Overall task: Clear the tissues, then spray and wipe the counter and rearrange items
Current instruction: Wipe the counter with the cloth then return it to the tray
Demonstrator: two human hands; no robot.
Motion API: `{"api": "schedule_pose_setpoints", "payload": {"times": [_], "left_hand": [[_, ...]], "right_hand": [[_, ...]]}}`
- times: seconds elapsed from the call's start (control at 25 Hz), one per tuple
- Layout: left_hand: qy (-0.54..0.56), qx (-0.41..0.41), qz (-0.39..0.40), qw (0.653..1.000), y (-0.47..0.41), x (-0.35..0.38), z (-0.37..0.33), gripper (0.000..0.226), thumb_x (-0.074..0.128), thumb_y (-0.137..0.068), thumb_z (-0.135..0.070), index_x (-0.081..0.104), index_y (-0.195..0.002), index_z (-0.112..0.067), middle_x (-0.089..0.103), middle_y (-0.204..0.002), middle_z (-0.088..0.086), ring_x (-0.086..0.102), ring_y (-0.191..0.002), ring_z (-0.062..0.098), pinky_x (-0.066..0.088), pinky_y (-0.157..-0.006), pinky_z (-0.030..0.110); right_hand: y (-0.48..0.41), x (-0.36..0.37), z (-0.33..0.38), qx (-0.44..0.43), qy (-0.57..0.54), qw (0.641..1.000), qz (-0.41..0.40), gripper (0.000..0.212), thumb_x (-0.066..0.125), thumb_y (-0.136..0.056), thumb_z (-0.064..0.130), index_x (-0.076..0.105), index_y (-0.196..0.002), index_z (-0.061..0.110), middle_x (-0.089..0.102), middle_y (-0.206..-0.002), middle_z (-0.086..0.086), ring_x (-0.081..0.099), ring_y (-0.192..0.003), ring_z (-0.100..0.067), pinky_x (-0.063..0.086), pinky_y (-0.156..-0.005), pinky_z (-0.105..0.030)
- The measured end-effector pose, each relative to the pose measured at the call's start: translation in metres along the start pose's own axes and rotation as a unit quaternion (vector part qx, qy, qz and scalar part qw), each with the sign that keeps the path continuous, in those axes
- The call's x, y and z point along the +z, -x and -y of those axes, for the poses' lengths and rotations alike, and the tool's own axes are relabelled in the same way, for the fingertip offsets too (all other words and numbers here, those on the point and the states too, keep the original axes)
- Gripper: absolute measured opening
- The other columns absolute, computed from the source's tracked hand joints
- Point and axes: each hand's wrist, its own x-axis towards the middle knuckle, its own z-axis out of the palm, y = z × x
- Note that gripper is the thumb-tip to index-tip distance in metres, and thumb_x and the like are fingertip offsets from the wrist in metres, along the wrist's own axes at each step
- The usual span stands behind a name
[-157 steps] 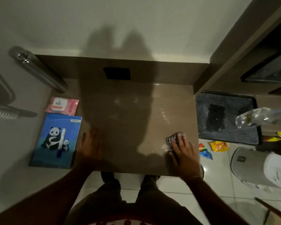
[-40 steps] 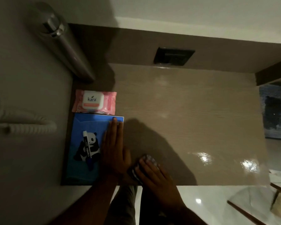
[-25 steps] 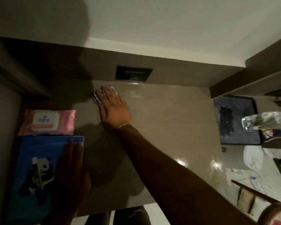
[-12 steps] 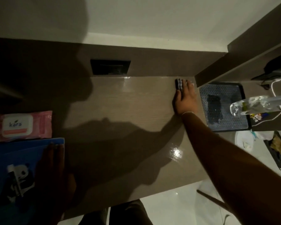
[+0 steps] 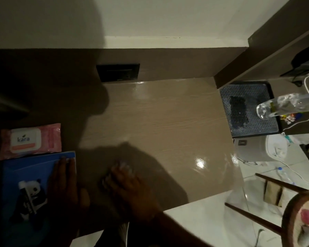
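The brown wood-grain counter (image 5: 168,125) shines wet near its right front. My right hand (image 5: 130,189) presses a dark checked cloth (image 5: 108,177) flat on the counter near the front edge, deep in shadow; only the cloth's edge shows past my fingers. My left hand (image 5: 66,182) lies flat with fingers together on the right side of a blue panda folder (image 5: 27,184) at the counter's left. A pink Kara wipes pack (image 5: 30,139) sits just behind the folder.
A black socket plate (image 5: 118,72) is set in the back panel. Right of the counter lie a dark mesh tray (image 5: 248,107) and a clear bottle (image 5: 285,106). A white bin (image 5: 257,148) and a wooden stool (image 5: 292,216) stand on the tiled floor.
My right hand has swept the cloth from the far right corner of the counter back to the front left, close to my left hand. The left hand stays on the folder.
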Motion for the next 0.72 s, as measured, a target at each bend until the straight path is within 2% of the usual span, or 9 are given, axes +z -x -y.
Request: {"api": "schedule_pose_setpoints", "payload": {"times": [0.12, 0.24, 0.4, 0.48, 0.56, 0.6, 0.72], "left_hand": [[0.009, 0.005, 0.002, 1.000, 0.001, -0.006, -0.006, 0.084, 0.037, -0.081, -0.024, 0.022, -0.163, -0.011, 0.017, -0.173, 0.011, 0.014, -0.161, 0.032, 0.019, -0.128, 0.056], [0.004, -0.010, 0.018, 1.000, 0.002, -0.009, -0.008, 0.084, 0.037, -0.083, -0.026, 0.019, -0.164, -0.012, 0.015, -0.174, 0.009, 0.011, -0.162, 0.030, 0.018, -0.129, 0.057], [0.004, 0.000, 0.001, 1.000, 0.004, -0.005, -0.006, 0.081, 0.034, -0.086, -0.025, 0.018, -0.164, -0.012, 0.016, -0.174, 0.010, 0.012, -0.162, 0.030, 0.020, -0.128, 0.059], [0.009, 0.011, -0.017, 1.000, 0.004, -0.006, -0.009, 0.077, 0.034, -0.089, -0.023, 0.020, -0.163, -0.011, 0.017, -0.173, 0.011, 0.014, -0.161, 0.032, 0.020, -0.128, 0.058], [0.007, 0.013, -0.017, 1.000, 0.002, -0.007, -0.008, 0.075, 0.033, -0.090, -0.025, 0.020, -0.163, -0.011, 0.017, -0.173, 0.012, 0.015, -0.161, 0.033, 0.019, -0.128, 0.058], [0.004, 0.012, -0.015, 1.000, 0.001, -0.005, -0.007, 0.076, 0.032, -0.090, -0.026, 0.019, -0.164, -0.012, 0.016, -0.173, 0.011, 0.015, -0.161, 0.033, 0.018, -0.129, 0.057], [0.010, 0.024, -0.025, 0.999, 0.002, -0.002, -0.004, 0.079, 0.034, -0.088, -0.027, 0.018, -0.164, -0.014, 0.015, -0.174, 0.009, 0.013, -0.161, 0.031, 0.018, -0.129, 0.056]], "right_hand": [[0.076, 0.011, 0.004, 0.022, 0.048, 0.998, -0.029, 0.055, 0.044, -0.112, 0.041, 0.031, -0.165, 0.035, 0.019, -0.177, 0.002, 0.020, -0.163, -0.022, 0.027, -0.126, -0.043], [0.099, -0.038, -0.065, 0.167, 0.039, 0.983, -0.062, 0.057, 0.044, -0.109, 0.035, 0.030, -0.163, 0.043, 0.016, -0.176, 0.010, 0.017, -0.163, -0.013, 0.020, -0.130, -0.032], [0.076, -0.102, -0.179, 0.395, 0.048, 0.901, -0.174, 0.056, 0.045, -0.105, 0.028, 0.042, -0.161, 0.023, 0.031, -0.172, -0.007, 0.021, -0.163, -0.028, 0.027, -0.129, -0.053], [0.035, -0.128, -0.224, 0.455, 0.026, 0.862, -0.221, 0.057, 0.050, -0.105, 0.027, 0.042, -0.161, 0.017, 0.034, -0.171, -0.011, 0.023, -0.162, -0.031, 0.024, -0.130, -0.053], [-0.012, -0.138, -0.242, 0.470, -0.001, 0.850, -0.237, 0.057, 0.051, -0.105, 0.023, 0.041, -0.161, 0.016, 0.035, -0.170, -0.011, 0.023, -0.162, -0.030, 0.021, -0.132, -0.051], [-0.035, -0.134, -0.237, 0.455, -0.016, 0.857, -0.240, 0.057, 0.052, -0.105, 0.020, 0.041, -0.161, 0.015, 0.036, -0.170, -0.010, 0.024, -0.161, -0.030, 0.022, -0.131, -0.051], [-0.081, -0.093, -0.164, 0.347, -0.025, 0.913, -0.211, 0.058, 0.053, -0.101, 0.012, 0.046, -0.158, 0.014, 0.040, -0.168, -0.012, 0.030, -0.160, -0.031, 0.026, -0.129, -0.051]]}}
